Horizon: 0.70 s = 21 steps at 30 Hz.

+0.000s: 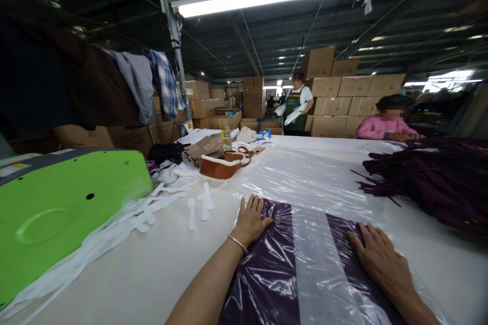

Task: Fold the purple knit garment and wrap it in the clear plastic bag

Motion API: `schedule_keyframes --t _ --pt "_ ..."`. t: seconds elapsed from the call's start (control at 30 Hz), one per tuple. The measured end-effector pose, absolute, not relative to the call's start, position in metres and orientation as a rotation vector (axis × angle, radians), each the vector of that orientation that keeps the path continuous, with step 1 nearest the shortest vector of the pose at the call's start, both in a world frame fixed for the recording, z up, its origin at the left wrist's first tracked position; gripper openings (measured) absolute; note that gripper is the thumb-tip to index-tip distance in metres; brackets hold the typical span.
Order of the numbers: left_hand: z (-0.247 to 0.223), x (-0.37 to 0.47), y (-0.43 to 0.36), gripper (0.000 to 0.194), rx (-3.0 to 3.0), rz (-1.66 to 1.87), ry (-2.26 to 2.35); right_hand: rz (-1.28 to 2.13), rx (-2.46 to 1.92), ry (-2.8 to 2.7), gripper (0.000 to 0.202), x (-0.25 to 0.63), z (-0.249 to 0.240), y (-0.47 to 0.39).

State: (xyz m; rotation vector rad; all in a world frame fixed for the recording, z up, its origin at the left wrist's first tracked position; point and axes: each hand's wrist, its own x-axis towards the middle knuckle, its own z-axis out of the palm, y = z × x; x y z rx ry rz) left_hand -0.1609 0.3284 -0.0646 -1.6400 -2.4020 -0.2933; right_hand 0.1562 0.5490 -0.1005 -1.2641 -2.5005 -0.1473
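Across two purple panels (269, 277) under clear film (318, 259), my left hand (248, 223) and right hand (385, 256) rest palm-down, fingers (250, 204) slightly spread; one fleece-trimmed brown bag (217, 167) sits beyond.

Left hand (252, 221): palm down, flat, back of the hand uppermost. Its fingers (256, 204) extend forward, slightly parted; the thumb juts inward, toward the opposite hand. The left forearm (206, 287), bare, runs back from the wrist and outward, away from the other arm. Right hand (383, 256): well apart from the left and, as I see it, set slightly nearer the body. Palm down, fingers lightly bent, pointing forward and inward; thumb on the inner side. The right forearm (417, 310) trails back and outward from that hand.
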Motion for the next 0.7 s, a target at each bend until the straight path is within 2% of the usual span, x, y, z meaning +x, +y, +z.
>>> schedule_keyframes --t 0.17,0.3,0.47,0.6,0.7 --pt "-0.064 -0.160 0.329 0.080 -1.663 -0.298 -2.501 -0.287 -1.237 -2.550 0.056 0.158 -0.111 0.554" --pt "-0.044 -0.165 0.329 0.079 -1.776 -0.311 -2.596 -0.397 -1.168 -2.533 0.055 0.160 -0.118 0.554" --pt "0.010 -0.212 0.340 0.056 -1.646 -0.392 -2.569 -0.427 -1.083 -2.526 0.054 0.165 -0.127 0.560" --pt "0.043 -0.282 0.349 0.072 -1.317 -0.490 -2.614 -0.464 -1.009 -2.513 0.055 0.171 -0.136 0.569" --pt "0.046 -0.329 0.351 0.080 -1.266 -0.552 -2.668 -0.467 -0.994 -2.516 0.056 0.173 -0.137 0.571"
